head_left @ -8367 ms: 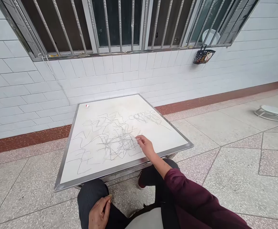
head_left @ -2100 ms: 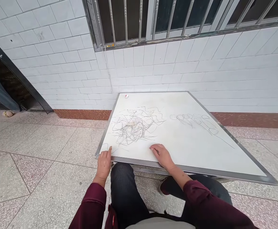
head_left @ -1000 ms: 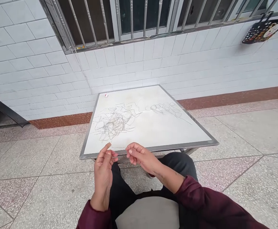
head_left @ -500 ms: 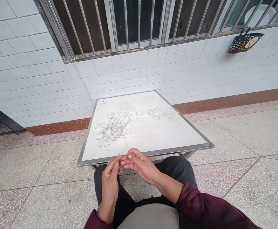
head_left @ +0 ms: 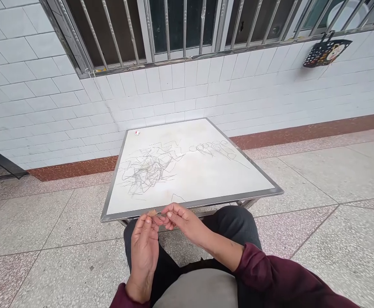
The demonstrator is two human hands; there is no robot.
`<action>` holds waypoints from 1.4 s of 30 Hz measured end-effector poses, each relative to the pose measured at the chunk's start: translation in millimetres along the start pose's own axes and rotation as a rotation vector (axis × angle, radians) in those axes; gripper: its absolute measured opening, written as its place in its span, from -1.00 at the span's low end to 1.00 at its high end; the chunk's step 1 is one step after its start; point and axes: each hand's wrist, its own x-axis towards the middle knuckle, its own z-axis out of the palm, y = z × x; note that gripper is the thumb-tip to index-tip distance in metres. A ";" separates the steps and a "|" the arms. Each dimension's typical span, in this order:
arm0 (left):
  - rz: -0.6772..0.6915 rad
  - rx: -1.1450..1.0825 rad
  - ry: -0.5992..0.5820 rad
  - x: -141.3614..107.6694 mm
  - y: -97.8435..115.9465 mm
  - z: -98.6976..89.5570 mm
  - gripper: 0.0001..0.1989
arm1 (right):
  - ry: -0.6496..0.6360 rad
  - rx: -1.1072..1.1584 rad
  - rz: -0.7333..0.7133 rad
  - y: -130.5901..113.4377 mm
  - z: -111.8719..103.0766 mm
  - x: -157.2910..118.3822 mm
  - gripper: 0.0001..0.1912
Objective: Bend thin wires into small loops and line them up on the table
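Note:
My left hand (head_left: pixel 145 237) is closed, thumb against fingers, and a small tan piece (head_left: pixel 152 212) shows at its fingertips. Beside it, my right hand (head_left: pixel 182 220) pinches at the near edge of the table; a thin dark wire (head_left: pixel 178 196) arcs over the tabletop just above its fingers. Both hands' fingertips nearly meet. On the white table (head_left: pixel 199 182) lies a tangled heap of thin dark wires (head_left: pixel 150 171) at the left. Several looped wires (head_left: pixel 210 148) lie towards the back right.
A small red-and-white item (head_left: pixel 137 133) sits at the table's back left corner. Behind stands a white tiled wall (head_left: pixel 174 94) with a barred window (head_left: pixel 183 30). A patterned bag (head_left: pixel 326 52) hangs at the right. My knees are under the table's front edge.
The view has shifted slightly. My hands have moved a little to the left, and the wire above my right fingers now shows a bent arc instead of a nearly straight line.

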 end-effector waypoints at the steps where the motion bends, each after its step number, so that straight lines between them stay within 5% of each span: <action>1: -0.015 0.007 -0.005 -0.5 1.2 -0.3 -0.85 | 0.014 -0.011 -0.011 -1.4 -0.7 -0.5 -0.65; 13: -0.256 0.178 -0.156 -9.4 19.0 6.7 -0.82 | -0.070 -0.594 -0.235 -11.4 -7.4 -17.0 -0.61; 29: -0.491 0.275 -0.330 -23.6 40.6 18.9 -0.77 | -0.016 -0.500 -0.148 -19.5 -3.1 -26.6 -0.64; 34: -0.506 0.274 -0.323 -24.8 40.2 17.6 -0.77 | -0.117 -0.871 -0.402 -21.5 -7.2 -29.1 -0.61; 42: -0.559 0.371 -0.364 -26.5 38.7 13.0 -0.72 | -0.393 -1.173 -0.550 -41.5 -12.1 -33.5 -0.55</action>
